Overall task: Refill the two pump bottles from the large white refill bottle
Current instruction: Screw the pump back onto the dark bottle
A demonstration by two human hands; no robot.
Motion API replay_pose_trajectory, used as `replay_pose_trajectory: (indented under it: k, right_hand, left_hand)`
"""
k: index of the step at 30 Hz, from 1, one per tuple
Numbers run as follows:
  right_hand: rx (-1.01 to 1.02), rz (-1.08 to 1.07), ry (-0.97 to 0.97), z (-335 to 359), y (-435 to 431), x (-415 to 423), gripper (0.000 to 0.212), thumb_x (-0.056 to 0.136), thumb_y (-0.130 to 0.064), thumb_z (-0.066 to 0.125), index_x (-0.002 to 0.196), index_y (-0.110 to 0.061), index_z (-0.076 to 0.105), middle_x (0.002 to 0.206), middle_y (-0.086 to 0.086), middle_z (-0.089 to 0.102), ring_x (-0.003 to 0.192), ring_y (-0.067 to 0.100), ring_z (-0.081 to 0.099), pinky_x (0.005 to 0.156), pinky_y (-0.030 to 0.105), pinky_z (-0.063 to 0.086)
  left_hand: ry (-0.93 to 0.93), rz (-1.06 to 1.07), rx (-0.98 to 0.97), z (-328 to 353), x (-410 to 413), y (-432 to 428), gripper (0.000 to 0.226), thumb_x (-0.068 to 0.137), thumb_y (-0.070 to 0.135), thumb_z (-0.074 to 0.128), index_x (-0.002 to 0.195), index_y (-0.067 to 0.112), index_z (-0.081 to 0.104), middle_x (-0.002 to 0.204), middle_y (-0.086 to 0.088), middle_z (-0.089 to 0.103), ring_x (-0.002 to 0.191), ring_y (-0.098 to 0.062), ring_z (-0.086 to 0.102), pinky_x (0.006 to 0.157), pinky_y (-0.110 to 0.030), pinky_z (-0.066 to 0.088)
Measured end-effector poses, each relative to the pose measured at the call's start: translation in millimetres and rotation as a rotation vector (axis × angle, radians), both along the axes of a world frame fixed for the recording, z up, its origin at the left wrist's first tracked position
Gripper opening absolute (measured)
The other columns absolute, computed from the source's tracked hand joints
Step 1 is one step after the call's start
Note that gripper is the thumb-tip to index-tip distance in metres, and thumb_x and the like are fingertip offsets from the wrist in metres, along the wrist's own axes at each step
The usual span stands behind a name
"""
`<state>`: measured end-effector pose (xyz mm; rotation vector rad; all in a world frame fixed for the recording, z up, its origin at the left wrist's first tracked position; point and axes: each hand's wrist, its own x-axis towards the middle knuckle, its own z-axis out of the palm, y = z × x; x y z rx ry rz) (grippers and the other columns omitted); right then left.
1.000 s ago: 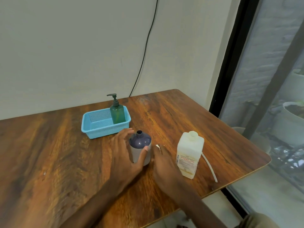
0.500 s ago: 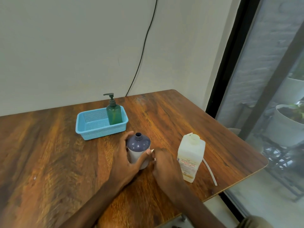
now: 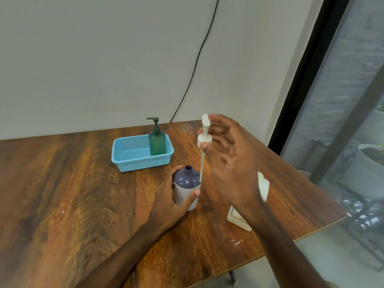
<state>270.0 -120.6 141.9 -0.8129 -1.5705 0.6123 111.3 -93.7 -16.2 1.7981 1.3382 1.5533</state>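
A purple-and-white pump bottle (image 3: pixel 186 187) stands open-necked in the middle of the wooden table (image 3: pixel 72 194). My left hand (image 3: pixel 172 202) grips its body. My right hand (image 3: pixel 230 161) holds the white pump head (image 3: pixel 204 138) by its collar, raised above and just right of the bottle; the dip tube hangs down, its tip beside the bottle's shoulder. The large white refill bottle (image 3: pixel 262 186) stands behind my right forearm, mostly hidden. A green pump bottle (image 3: pixel 157 142) stands upright in the right end of a blue basket (image 3: pixel 133 156).
A black cable (image 3: pixel 195 65) runs down the wall behind the table. The table's right edge is close to a glass window with planters (image 3: pixel 367 173) outside. A small wet spot (image 3: pixel 235 240) lies near the front edge.
My right hand has picked the white pump head with its tube up from the table and raised it over the purple bottle. My left hand kept hold of that bottle.
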Motion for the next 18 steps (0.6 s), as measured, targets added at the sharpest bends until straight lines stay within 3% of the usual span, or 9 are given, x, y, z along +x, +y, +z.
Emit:
replay_pose_trajectory:
  k: [4,11,18]
  right_hand:
    - [0.094,0.026,0.030,14,5,-5,0.050,0.096,-0.006,0.070,0.141,-0.012,0.052,0.127,0.001,0.068,0.121,0.015,0.066,0.098,0.040,0.058]
    - [0.100,-0.007,0.071,3,22,-17,0.050,0.095,-0.008,0.071,0.141,-0.013,0.051,0.129,0.000,0.067,0.121,0.014,0.066,0.097,0.041,0.059]
    - [0.004,0.006,0.022,-32,38,-23,0.047,0.095,-0.010,0.072,0.138,-0.018,0.055,0.127,-0.005,0.067,0.120,0.014,0.066,0.098,0.043,0.058]
  left_hand:
    - [0.006,0.001,-0.017,1,0,-1,0.073,0.084,0.040,0.086,0.145,0.024,0.049,0.137,0.012,0.064,0.126,-0.014,0.064,0.103,-0.045,0.055]
    - [0.004,0.008,-0.037,2,0,-1,0.076,0.084,0.041,0.086,0.147,0.026,0.047,0.139,0.015,0.062,0.128,-0.011,0.062,0.105,-0.044,0.055]
    - [0.007,0.013,-0.044,4,0,-2,0.078,0.083,0.045,0.086,0.147,0.026,0.046,0.138,0.017,0.061,0.127,-0.007,0.062,0.105,-0.037,0.054]
